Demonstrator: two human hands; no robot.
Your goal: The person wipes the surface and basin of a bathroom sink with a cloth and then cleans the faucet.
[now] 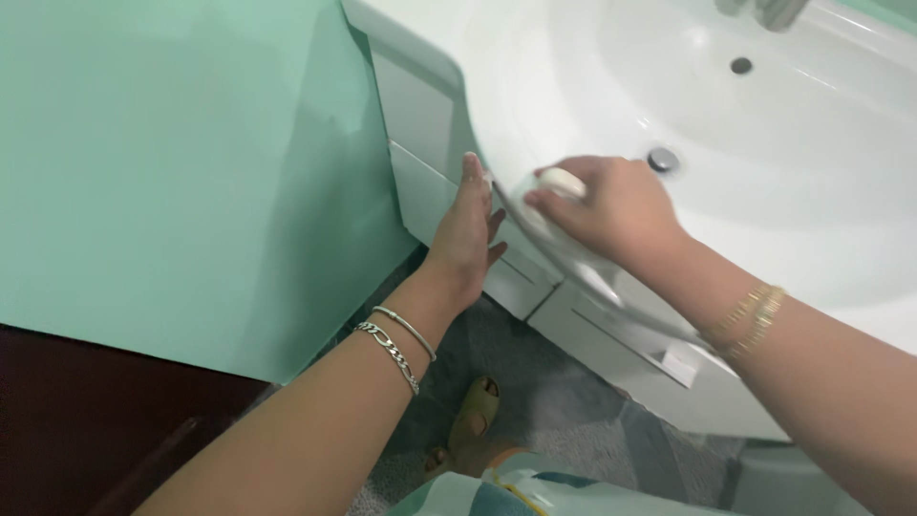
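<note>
R hand (619,208) curls fingers down round a small white oval pad or soap bar (560,182), pinching it vs the front rim of the white sink (535,105); the bar sits right on the rounded lip, just L of the drain (662,159). L hand (466,234) is flat, fingers together & straight, holding nothing, pressed up vs the outer edge of the rim, fingertips touching it just beside the bar. Hands nearly meet at the edge. Below the rim: white cabinet drawers (425,186), fronts set back under the overhang. L of that a green wall (172,162) stands close, narrow gap to the cabinet. Grey speckled floor (564,401) below, a sandalled foot (475,413) near the cabinet base. Basin bowl is open & wide beyond the R hand; tap (769,11) at the far top edge.
</note>
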